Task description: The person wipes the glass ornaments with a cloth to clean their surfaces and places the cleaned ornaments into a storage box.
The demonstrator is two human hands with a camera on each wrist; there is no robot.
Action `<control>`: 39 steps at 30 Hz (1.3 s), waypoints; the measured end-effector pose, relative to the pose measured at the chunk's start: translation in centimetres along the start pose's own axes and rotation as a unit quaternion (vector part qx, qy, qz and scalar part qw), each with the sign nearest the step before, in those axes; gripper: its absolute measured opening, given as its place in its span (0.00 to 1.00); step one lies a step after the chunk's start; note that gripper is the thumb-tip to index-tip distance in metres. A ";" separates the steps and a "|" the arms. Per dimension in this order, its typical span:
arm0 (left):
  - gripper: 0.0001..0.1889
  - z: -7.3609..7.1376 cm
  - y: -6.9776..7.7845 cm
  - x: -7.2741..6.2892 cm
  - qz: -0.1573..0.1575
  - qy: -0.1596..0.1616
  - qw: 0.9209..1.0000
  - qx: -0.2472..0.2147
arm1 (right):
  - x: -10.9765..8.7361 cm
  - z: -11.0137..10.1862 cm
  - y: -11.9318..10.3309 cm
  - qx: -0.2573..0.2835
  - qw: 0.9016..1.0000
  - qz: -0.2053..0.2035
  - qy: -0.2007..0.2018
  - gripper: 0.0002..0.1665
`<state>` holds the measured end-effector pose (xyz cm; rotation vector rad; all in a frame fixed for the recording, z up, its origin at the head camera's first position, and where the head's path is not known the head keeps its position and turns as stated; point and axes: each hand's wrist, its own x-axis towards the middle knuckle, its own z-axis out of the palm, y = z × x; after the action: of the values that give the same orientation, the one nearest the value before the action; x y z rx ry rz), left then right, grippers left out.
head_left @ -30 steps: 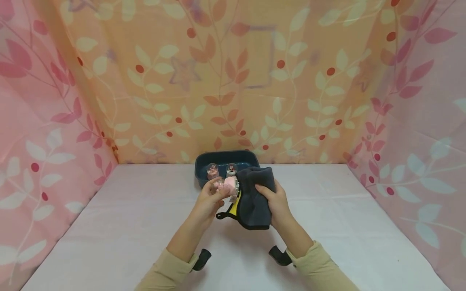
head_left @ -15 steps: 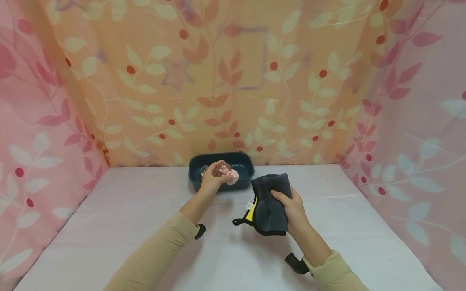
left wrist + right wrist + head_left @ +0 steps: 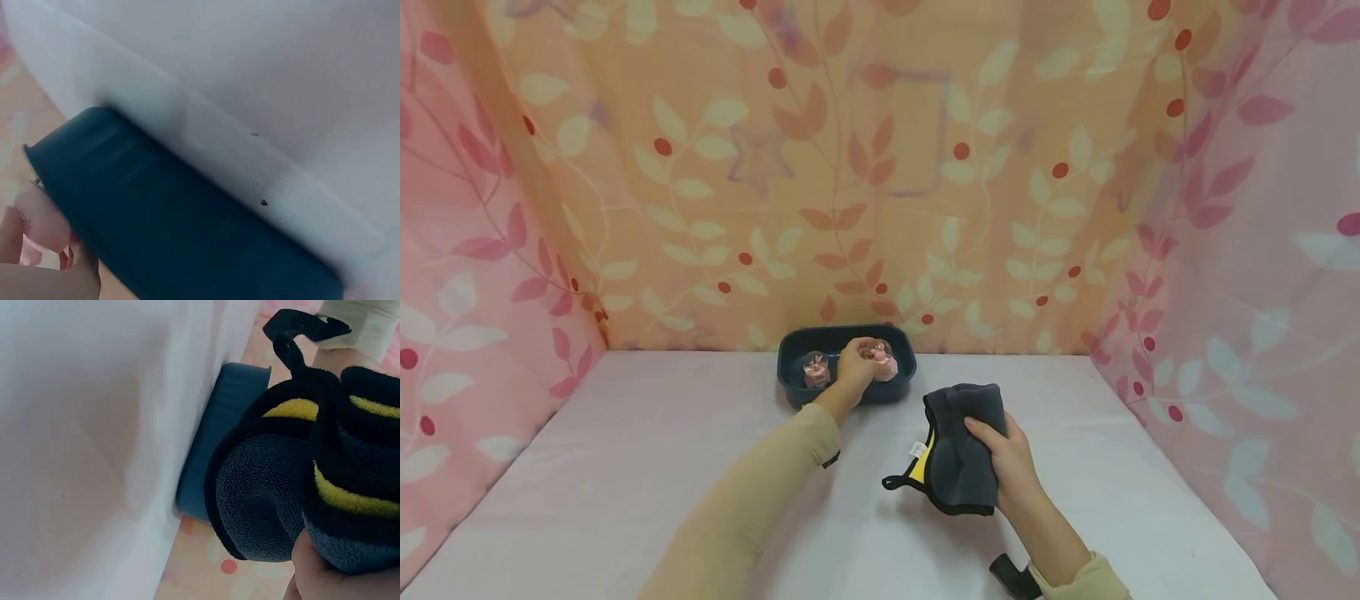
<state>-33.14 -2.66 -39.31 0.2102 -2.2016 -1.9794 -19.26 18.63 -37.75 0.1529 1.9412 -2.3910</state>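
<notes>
My left hand [image 3: 854, 367] grips a small pink snow globe [image 3: 884, 363] at the right part of a dark blue basin [image 3: 788, 385]. In the left wrist view the globe's pink base [image 3: 41, 215] shows between the fingers, just at the basin's rim. Another pink snow globe [image 3: 816, 370] sits inside, toward the left end. My right hand [image 3: 1017, 460] holds a folded dark grey towel [image 3: 964, 454] with black edging, a yellow inner side and a hanging loop. In the right wrist view the towel [image 3: 256, 494] overlaps the basin.
The basin stands at the back of a white-covered table [image 3: 662, 467], close to the orange leaf-patterned curtain [image 3: 715, 208]. Pink patterned curtains [image 3: 1247, 275] line both sides. A black strap piece [image 3: 1015, 577] hangs by the right wrist.
My left hand has carried the pink snow globe away from the towel, forward and over to the basin's right part. My right hand has drawn back to the right with the towel.
</notes>
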 end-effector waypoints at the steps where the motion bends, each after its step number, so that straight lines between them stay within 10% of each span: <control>1: 0.25 0.4 -0.2 0.2 0.008 -0.001 1.000 0.014 | -0.1 -0.3 0.0 -0.003 1.000 -0.001 0.003 0.31; 10: 0.23 3.0 -2.4 1.6 0.040 -0.029 0.992 0.120 | -1.0 -1.9 0.6 -0.007 0.999 0.001 0.032 0.31; 15: 0.19 3.8 -2.9 2.4 -0.008 -0.036 0.994 0.099 | -1.1 -1.9 0.8 -0.008 0.999 -0.004 0.039 0.30; 22: 0.13 4.9 -6.9 7.2 0.034 -0.046 0.985 0.163 | -0.9 -2.1 0.9 -0.015 0.999 -0.009 0.048 0.31; 27: 0.16 5.3 -6.5 7.7 0.003 -0.089 0.986 0.141 | -0.8 -2.1 0.7 -0.021 0.999 -0.019 0.045 0.31; 33: 0.27 6.2 -11.7 12.9 0.079 -0.105 0.968 0.214 | -0.6 -2.2 0.5 -0.027 0.999 -0.018 0.038 0.32; 39: 0.32 7.3 -14.1 16.0 0.059 -0.101 0.961 0.252 | 0.0 -2.3 0.5 -0.030 0.999 -0.014 0.035 0.32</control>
<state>-50.55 -0.63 -53.49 -0.0649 -2.7455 -1.3993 -19.13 20.75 -38.69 0.2111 2.0568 -2.3709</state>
